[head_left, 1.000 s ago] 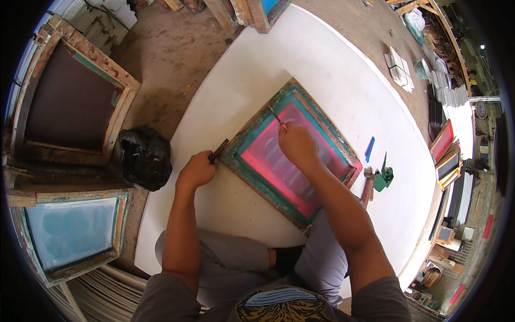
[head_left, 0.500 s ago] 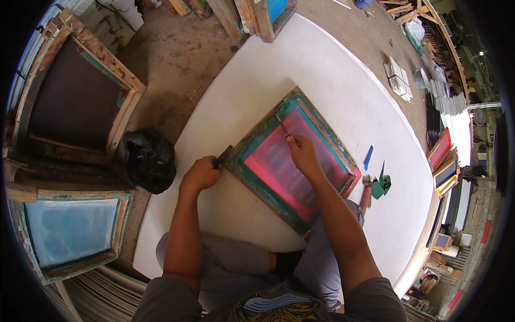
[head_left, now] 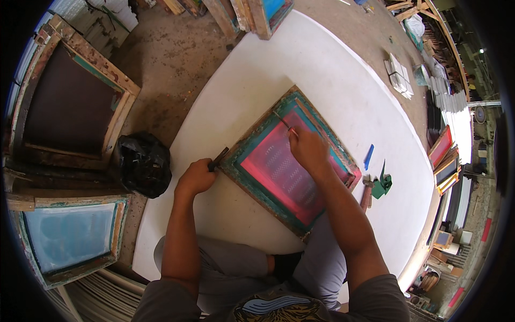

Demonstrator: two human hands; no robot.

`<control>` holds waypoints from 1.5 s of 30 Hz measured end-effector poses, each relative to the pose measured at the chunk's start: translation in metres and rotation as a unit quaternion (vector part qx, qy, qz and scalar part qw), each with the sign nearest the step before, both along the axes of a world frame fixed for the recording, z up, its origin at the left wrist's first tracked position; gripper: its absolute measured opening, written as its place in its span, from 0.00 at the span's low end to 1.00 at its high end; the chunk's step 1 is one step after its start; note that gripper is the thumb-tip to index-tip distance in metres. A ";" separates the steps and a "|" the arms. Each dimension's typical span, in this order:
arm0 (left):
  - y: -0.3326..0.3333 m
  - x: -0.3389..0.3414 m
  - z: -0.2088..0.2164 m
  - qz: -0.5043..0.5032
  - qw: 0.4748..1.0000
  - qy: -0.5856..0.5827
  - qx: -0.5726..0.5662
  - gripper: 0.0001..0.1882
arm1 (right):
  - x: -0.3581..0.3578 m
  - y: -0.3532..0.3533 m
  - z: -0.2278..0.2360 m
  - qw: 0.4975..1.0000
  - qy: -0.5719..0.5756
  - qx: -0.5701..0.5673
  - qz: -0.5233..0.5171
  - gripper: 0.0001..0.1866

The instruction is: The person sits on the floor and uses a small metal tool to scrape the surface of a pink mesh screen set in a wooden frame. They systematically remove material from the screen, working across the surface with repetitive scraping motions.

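A wooden silk-screen frame [head_left: 264, 198] with green-stained edges and a pink mesh [head_left: 268, 155] lies slanted on the white board, one side by my bent leg. My right hand [head_left: 311, 151] is closed round the reddish handle of a thin-shafted tool, probably a screwdriver [head_left: 282, 121]; its tip points at the frame's upper left side. Beside the frame's left corner, my left hand [head_left: 196, 177] grips a dark tool [head_left: 219, 159] whose kind I cannot make out. A hammer [head_left: 367, 196], a green piece [head_left: 381, 186] and a blue strip [head_left: 368, 157] lie right of the frame.
I sit on the large white board [head_left: 241, 75]. A black plastic bag [head_left: 144, 166] stands off its left edge, near a dark screen [head_left: 72, 102] and a pale blue screen [head_left: 72, 233]. More frames [head_left: 263, 19] lean at the far edge; a tied white bundle [head_left: 398, 78] lies beyond.
My right hand has turned over slightly, showing more of its back, with the tool tip still near the frame's upper left side. My left hand sits slightly lower and further left.
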State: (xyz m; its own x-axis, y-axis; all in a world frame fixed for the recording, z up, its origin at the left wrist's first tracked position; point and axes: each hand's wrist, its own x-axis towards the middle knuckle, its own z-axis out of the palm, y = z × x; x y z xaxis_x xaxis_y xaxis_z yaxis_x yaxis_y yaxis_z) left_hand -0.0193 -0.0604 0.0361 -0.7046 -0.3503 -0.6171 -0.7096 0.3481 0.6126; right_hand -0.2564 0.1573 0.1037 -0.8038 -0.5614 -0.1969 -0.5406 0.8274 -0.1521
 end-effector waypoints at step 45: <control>0.021 -0.019 0.000 0.071 0.979 0.180 0.064 0.23 | 0.082 0.032 -0.031 0.828 -0.358 -0.359 -0.241 0.26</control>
State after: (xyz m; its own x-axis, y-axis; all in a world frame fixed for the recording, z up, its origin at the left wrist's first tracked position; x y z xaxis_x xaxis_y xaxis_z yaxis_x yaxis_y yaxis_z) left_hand -0.0383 -0.0391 0.0364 -0.8343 -0.3971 -0.3824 -0.4747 0.1648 0.8646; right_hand -0.1746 0.1890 0.0725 -0.7896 -0.3892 -0.4743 0.2671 0.4779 -0.8368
